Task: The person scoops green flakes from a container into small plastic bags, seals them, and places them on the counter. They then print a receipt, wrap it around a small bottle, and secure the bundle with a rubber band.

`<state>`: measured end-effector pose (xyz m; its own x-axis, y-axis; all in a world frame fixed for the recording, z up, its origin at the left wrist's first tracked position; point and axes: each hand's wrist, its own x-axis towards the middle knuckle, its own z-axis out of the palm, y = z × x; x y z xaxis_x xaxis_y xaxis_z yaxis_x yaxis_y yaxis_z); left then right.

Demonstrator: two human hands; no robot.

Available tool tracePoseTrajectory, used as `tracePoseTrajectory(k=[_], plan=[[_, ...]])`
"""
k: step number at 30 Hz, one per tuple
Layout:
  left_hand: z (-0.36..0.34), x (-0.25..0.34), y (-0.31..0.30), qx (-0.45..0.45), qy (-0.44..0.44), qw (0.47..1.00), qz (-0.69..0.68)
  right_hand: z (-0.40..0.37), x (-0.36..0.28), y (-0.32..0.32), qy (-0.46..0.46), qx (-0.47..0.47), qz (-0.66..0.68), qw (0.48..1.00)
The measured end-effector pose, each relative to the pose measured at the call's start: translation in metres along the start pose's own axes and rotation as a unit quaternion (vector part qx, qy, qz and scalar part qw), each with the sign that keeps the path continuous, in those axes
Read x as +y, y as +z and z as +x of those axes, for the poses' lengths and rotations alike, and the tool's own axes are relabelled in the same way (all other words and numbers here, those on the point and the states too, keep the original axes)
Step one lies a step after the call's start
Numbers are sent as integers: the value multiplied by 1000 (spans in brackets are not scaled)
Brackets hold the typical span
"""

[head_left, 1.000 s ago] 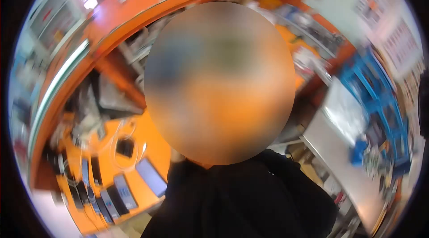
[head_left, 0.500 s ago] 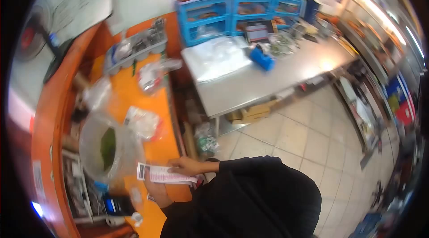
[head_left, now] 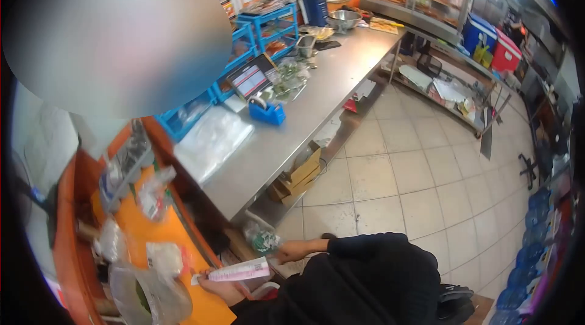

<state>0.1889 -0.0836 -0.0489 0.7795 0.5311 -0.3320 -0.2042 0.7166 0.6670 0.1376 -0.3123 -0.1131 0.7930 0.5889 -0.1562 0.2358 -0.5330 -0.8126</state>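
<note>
My left hand [head_left: 224,287] is closed on a long printed paper slip [head_left: 239,271], white with pink print, above the orange counter [head_left: 196,293]. The slip reaches up and to the right, towards my other hand. Just past its far end, my right hand [head_left: 295,251] appears open, with loosely bent fingers and nothing visible in it; the fingertips are small and blurred. Behind that hand is a clear plastic bag with green print [head_left: 262,239]. Close to my left hand, a bag with white contents [head_left: 166,258] and a large clear plastic bag [head_left: 125,291] lie on the counter.
A steel table [head_left: 234,188] runs along the wall, bearing a stack of plastic bags [head_left: 214,139], a blue tape dispenser [head_left: 266,113], a tablet [head_left: 251,79] and blue shelves [head_left: 277,26]. A cardboard box [head_left: 303,175] sits beneath. Several water bottles [head_left: 529,252] stand at right.
The view has swung right. My right hand has come off the paper slip and moved right, while my left hand keeps hold of it.
</note>
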Motion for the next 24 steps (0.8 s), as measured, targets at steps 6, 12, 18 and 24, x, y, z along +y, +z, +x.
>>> tracePoseTrajectory(k=[6,12,18,24], plan=[[2,-92,65,-262,-43,964,14,-54,78,-95,117,156,275,941],[-146,-298,193,-280,-276,911,126,-123,112,-180,95,252,321,908],[-160,-389,283,-206,-295,926,114,-260,201,-193,214,278,390,851],[-221,-514,357,-467,-349,799,146,-329,303,-307,198,532,269,778]])
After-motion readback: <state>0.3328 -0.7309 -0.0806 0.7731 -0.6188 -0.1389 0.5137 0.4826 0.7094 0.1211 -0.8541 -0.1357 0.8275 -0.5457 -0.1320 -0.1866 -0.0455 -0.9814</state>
